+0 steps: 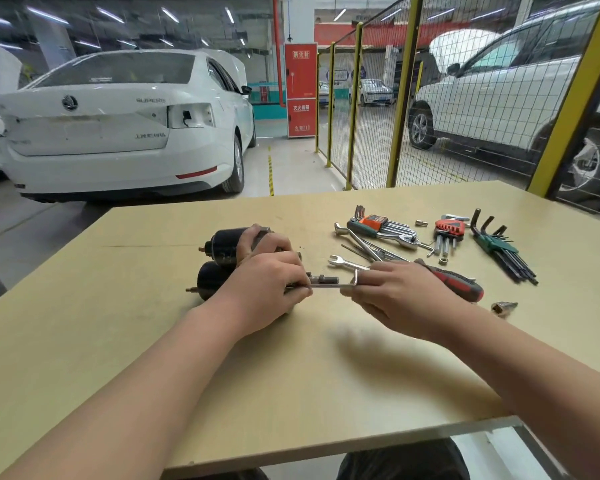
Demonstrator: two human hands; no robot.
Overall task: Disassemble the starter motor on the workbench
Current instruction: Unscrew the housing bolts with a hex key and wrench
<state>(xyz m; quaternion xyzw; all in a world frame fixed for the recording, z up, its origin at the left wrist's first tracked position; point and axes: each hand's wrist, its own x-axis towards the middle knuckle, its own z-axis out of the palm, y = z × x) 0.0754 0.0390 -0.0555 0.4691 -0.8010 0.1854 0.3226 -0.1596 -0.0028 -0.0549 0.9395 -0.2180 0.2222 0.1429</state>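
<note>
on workbench [118,341], left hand [267,285] grips motor [210,282], right hand [399,292] pinches key [329,286]

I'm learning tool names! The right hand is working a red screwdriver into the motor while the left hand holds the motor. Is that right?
Not quite. The head view shows the right hand holding a silver L-shaped hex key at the starter motor. The red screwdriver lies on the workbench beyond it. The left hand does hold the motor.
</note>
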